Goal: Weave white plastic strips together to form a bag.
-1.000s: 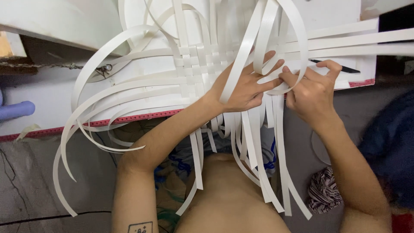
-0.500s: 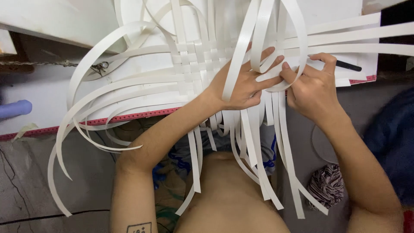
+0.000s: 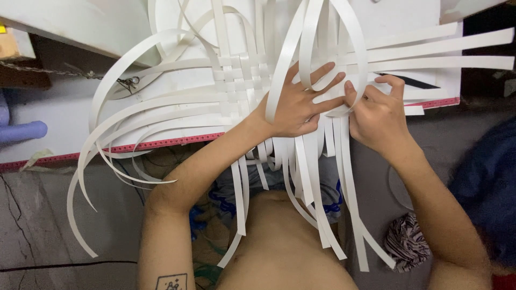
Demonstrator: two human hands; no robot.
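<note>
A mat of woven white strips [image 3: 244, 80] lies on a white board [image 3: 64, 121], with long loose strip ends curling off on every side. My left hand [image 3: 301, 102] lies flat with spread fingers on the weave's right part, pressing the strips down. Beside it, my right hand [image 3: 376, 110] pinches a looped white strip [image 3: 357, 59] at the edge of the weave. Several strips [image 3: 312, 177] hang over the board's near edge onto my lap.
The board has a red-marked front edge [image 3: 161, 144]. A black pen-like object [image 3: 411, 81] lies on it at the right. A purple object [image 3: 21, 131] sits at the far left, dark blue fabric [image 3: 484, 182] at the right, a patterned cloth [image 3: 406, 241] on the floor.
My two hands stay on the right part of the weave. My left fingers have spread wider and my right hand has shifted its pinch on the looped strip.
</note>
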